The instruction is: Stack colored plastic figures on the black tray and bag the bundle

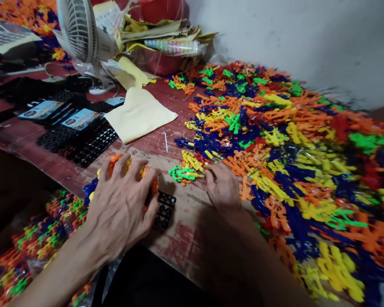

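Note:
My left hand [121, 200] lies palm down with fingers curled over a clump of orange, yellow and blue plastic pieces [115, 164] that sits on a black grid tray [165, 209] at the table's near edge. My right hand [221, 184] rests on the worn red table [153, 147], its fingers bent toward a small green and yellow bunch of pieces [184, 172]; what it holds, if anything, is hidden. A wide heap of coloured plastic pieces [291, 157] spreads to the right.
A white desk fan [83, 34] stands at the back left, with stacked black trays carrying labelled cards [80, 128] beside it. A yellow envelope [139, 113] lies mid-table. Papers and a red box [166, 30] sit against the wall. More coloured pieces [35, 243] fill a bag below the table edge.

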Demonstrator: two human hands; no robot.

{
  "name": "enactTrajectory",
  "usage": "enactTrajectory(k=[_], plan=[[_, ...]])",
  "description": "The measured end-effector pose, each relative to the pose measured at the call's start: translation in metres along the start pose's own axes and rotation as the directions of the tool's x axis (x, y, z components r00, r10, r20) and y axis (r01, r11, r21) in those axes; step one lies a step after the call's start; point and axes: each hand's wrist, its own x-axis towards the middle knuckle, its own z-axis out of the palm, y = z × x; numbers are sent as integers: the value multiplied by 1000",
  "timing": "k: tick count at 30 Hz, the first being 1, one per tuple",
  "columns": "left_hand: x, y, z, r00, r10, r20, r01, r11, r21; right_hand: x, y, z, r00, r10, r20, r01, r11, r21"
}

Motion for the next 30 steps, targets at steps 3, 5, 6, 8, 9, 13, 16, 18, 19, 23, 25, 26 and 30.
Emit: enactTrajectory(k=[3, 5, 6, 8, 9, 13, 16, 18, 19, 23, 25, 26, 30], plan=[[-1, -1, 1, 1000, 1, -3, -1, 1000, -8, 12, 16, 13, 995, -72, 65, 80, 987, -136], [-1, -2, 1, 1000, 2, 8, -1, 1000, -8, 16, 18, 18, 988, -75, 135, 104, 970, -220], [-1, -2, 1, 1000, 2, 15, -2, 1000, -7, 17, 17, 18, 982, -62, 180, 108, 959, -260], [-1, -2, 0, 1000, 2, 19, -2, 1000, -7, 20, 15, 13, 965, -36, 258, 118, 943, -310], [0, -2, 0, 1000, 4, 19, -4, 1000, -7, 20, 13, 10, 964, -33, 262, 114, 948, -297], [-1, -3, 1, 1000, 8, 24, -8, 1000, 0, -2, -13, -10, 993, -76, 86, 81, 995, -54], [0, -2, 1, 1000, -17, 25, 17, 1000, 15, -35, -51, -14, 997, -13, 82, -9, 965, 262], [0, -1, -1, 999, -29, 31, 28, 999, 25, -56, -76, -8, 984, 104, 145, -155, 899, 409], [0, 0, -3, 999, -29, 42, 28, 999, 28, -64, -85, -2, 972, 164, 167, -223, 865, 450], [1, 3, -10, 995, -23, 99, 20, 999, 31, -72, -100, 25, 965, 212, 157, -263, 828, 495], [1, 3, -11, 994, -24, 102, 22, 999, 26, -69, -98, 34, 979, 160, 130, -203, 849, 487], [1, 4, -11, 995, -27, 101, 25, 999, 20, -68, -97, 36, 983, 133, 124, -176, 860, 478], [1, 3, -10, 994, -38, 104, 39, 999, -8, -66, -94, 36, 993, 12, 120, -62, 904, 424]])
